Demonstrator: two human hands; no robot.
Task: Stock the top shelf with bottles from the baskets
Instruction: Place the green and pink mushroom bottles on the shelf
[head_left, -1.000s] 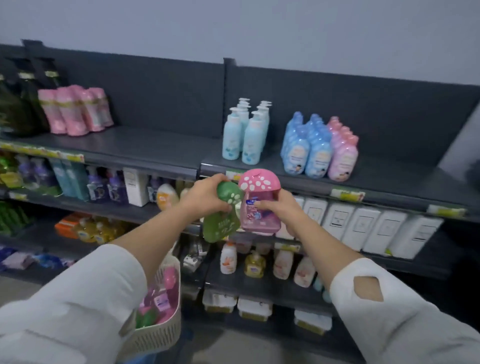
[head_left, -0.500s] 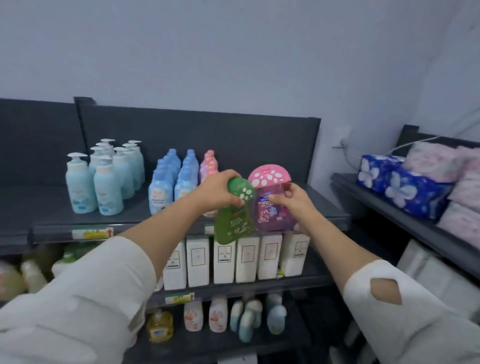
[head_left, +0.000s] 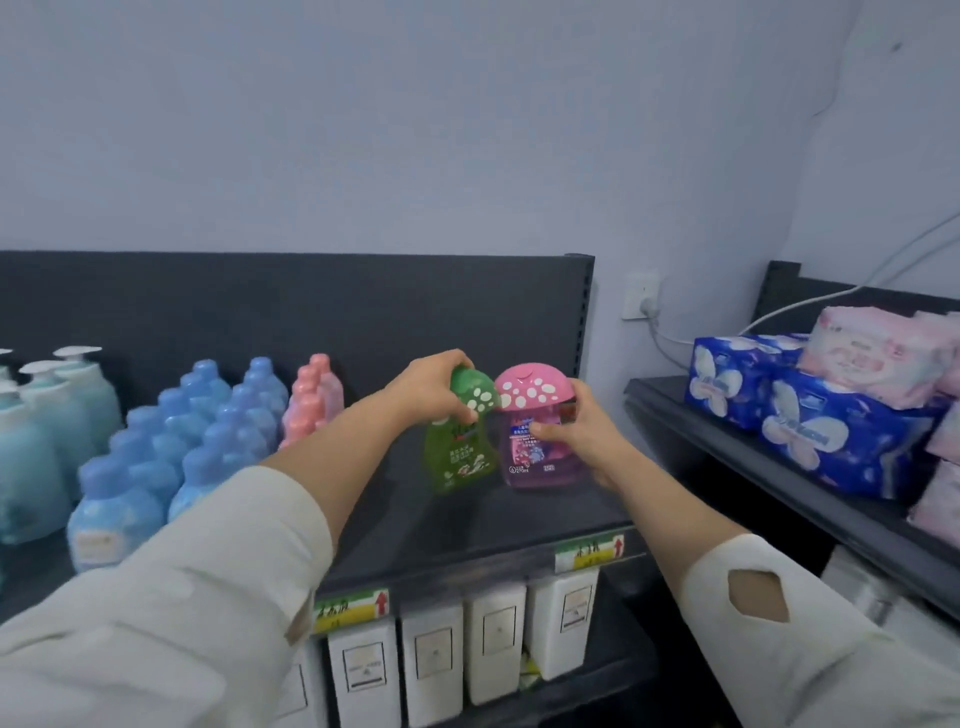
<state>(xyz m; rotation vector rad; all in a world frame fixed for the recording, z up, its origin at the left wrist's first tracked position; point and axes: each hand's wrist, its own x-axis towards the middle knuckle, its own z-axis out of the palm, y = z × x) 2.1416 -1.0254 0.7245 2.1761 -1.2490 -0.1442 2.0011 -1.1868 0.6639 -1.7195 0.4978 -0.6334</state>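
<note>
On the head camera, the top shelf (head_left: 519, 525) fills the middle of my feed, dark, with a dark back panel (head_left: 311, 306) behind it. To the left stand pump bottles (head_left: 62, 405) in pale teal, then rows of blue bottles (head_left: 171, 447), then a short file of pink bottles (head_left: 311, 395) at the back. Nothing stands between the hands and the bare stretch of shelf at the right end. Two price tags (head_left: 589, 553) sit on the front edge. A wall socket (head_left: 641, 296) with a cable (head_left: 831, 296) shows beyond the panel's end.

The shelf below holds white boxes (head_left: 493, 639) upright in a row. A side shelf (head_left: 727, 447) to the right carries blue tissue packs (head_left: 831, 436) with pink packs (head_left: 878, 353) stacked on and beside them.

Both arms, in pale sleeves, reach over the bare right end. My left hand (head_left: 431, 389) grips the green bottle (head_left: 460, 462) from above, fingers curled over its white-spotted cap; the bottle hangs tilted, its base toward the left. My right hand (head_left: 582, 436) holds the pink mushroom bottle (head_left: 535, 447) from its right side, thumb across the label, fingers behind, and the bottle stands upright. The two caps touch. Both bases are low over the shelf, well back from the front edge; I cannot tell whether either touches it.
</note>
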